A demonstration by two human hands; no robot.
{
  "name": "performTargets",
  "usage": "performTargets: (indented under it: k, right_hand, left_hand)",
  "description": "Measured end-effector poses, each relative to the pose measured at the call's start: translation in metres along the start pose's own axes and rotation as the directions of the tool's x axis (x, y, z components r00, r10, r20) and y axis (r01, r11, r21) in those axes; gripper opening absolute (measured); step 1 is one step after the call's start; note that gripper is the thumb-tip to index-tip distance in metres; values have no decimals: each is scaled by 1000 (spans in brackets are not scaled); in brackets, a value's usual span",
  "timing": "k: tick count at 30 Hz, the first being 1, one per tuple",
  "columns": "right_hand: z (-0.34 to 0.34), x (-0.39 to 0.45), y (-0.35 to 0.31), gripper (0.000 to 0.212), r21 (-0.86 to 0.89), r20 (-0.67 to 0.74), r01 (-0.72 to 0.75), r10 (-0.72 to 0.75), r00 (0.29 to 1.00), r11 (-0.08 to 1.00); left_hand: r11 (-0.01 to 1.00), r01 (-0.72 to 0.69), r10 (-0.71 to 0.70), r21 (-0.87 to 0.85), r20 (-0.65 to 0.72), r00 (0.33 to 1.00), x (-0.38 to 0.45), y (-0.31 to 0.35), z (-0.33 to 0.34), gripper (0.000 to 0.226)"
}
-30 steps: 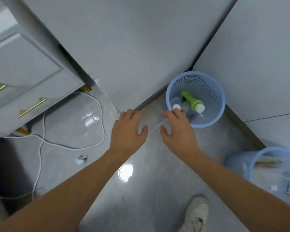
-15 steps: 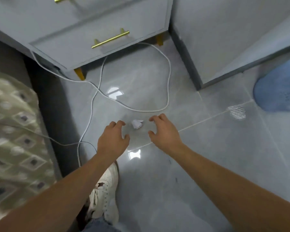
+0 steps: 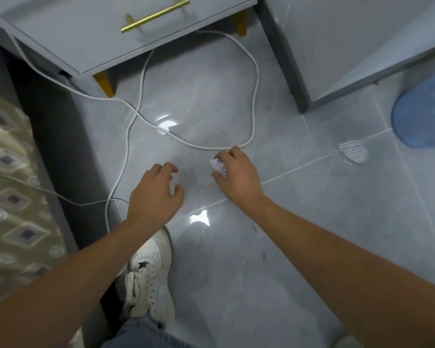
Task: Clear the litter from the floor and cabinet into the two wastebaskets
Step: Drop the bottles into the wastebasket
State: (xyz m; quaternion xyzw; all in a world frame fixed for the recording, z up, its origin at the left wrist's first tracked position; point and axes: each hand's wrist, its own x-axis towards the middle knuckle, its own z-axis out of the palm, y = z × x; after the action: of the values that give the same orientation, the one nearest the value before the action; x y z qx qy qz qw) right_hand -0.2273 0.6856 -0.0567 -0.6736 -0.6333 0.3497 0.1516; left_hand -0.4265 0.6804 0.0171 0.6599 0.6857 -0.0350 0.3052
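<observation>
Pinching one crumpled paper wad (image 3: 217,165) off the floor, the right hand (image 3: 236,173) curls round it; left hand (image 3: 155,194) hovers loose-fingered, one blue wastebasket (image 3: 423,116) nearby.

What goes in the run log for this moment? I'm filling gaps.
step: pick up floor litter | right hand: closing on crumpled paper | left hand: free, holding nothing | blue wastebasket: far right | white cable: beside paper

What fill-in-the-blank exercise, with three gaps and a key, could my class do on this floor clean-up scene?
1. The right hand pinches a crumpled white ____ scrap.
2. The left hand holds ____.
3. The drawer handle on the cabinet is ____ in colour.
4. The white cable lies looped on the ____.

Missing words: paper; nothing; gold; floor
</observation>
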Motion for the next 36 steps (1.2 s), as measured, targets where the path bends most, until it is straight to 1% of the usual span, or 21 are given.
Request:
performTargets:
  k: [3, 6, 10, 12, 14, 16, 18, 20, 22, 24, 26, 28, 29, 30, 32, 34, 36]
  right_hand:
    - [-87, -41, 6, 32, 117, -128, -75, 90, 988, 990]
    - [-193, -99, 23, 33, 224, -263, -129, 188, 946, 966]
    - [-331, -187, 69, 32, 284, -435, -229, 338, 835, 931]
    - [-393, -235, 103, 31, 279, -502, -302, 406, 763, 912]
    - [-446, -281, 140, 31, 274, -559, -387, 473, 681, 880]
    - [-485, -322, 179, 30, 290, -592, -476, 546, 592, 831]
    - [-511, -355, 218, 30, 309, -611, -552, 607, 508, 774]
    - [-524, -377, 251, 32, 321, -623, -592, 636, 456, 739]
    - [-528, -391, 277, 29, 322, -622, -622, 655, 429, 714]
    - [-527, -399, 297, 32, 324, -586, -650, 686, 432, 687]
    - [-521, -401, 310, 47, 297, -494, -706, 737, 462, 642]
    - [-516, -398, 312, 65, 230, -416, -773, 778, 471, 591]
    - [-514, -395, 307, 67, 224, -410, -778, 781, 471, 587]
    - [-513, -390, 296, 64, 238, -421, -760, 769, 481, 605]
    - [-514, -378, 263, 56, 266, -463, -682, 711, 529, 681]
    - [-515, -360, 220, 51, 274, -495, -591, 638, 589, 758]
    - [-517, -336, 171, 40, 261, -507, -518, 572, 644, 814]
  left_hand:
    - [995, -97, 96, 28, 20, 995, -11, 82, -26, 37]
    - [972, -226, 222, 59, 64, 973, -26, 185, -55, 36]
    - [934, -351, 336, 71, 167, 927, -44, 300, -76, 32]
    - [909, -413, 400, 60, 163, 902, -53, 346, -74, 30]
    - [868, -491, 472, 73, 187, 862, -60, 385, -71, 30]
    - [818, -569, 543, 91, 208, 814, -72, 427, -67, 33]
    - [788, -607, 571, 100, 249, 782, -89, 478, -58, 37]
    - [755, -641, 598, 139, 254, 760, -108, 530, -46, 43]
    - [722, -670, 626, 172, 251, 739, -124, 574, -30, 41]
    - [694, -701, 661, 165, 240, 711, -138, 607, -10, 40]
    - [667, -734, 700, 129, 232, 676, -146, 628, 9, 39]
    - [657, -745, 711, 112, 234, 662, -150, 639, 22, 40]
    - [654, -749, 715, 105, 235, 658, -151, 641, 25, 41]
    - [650, -753, 720, 101, 233, 653, -151, 641, 25, 42]
    - [649, -754, 725, 96, 223, 652, -153, 635, 15, 43]
    - [652, -752, 726, 98, 208, 656, -154, 620, -7, 42]
    - [662, -741, 718, 111, 188, 670, -153, 600, -41, 43]
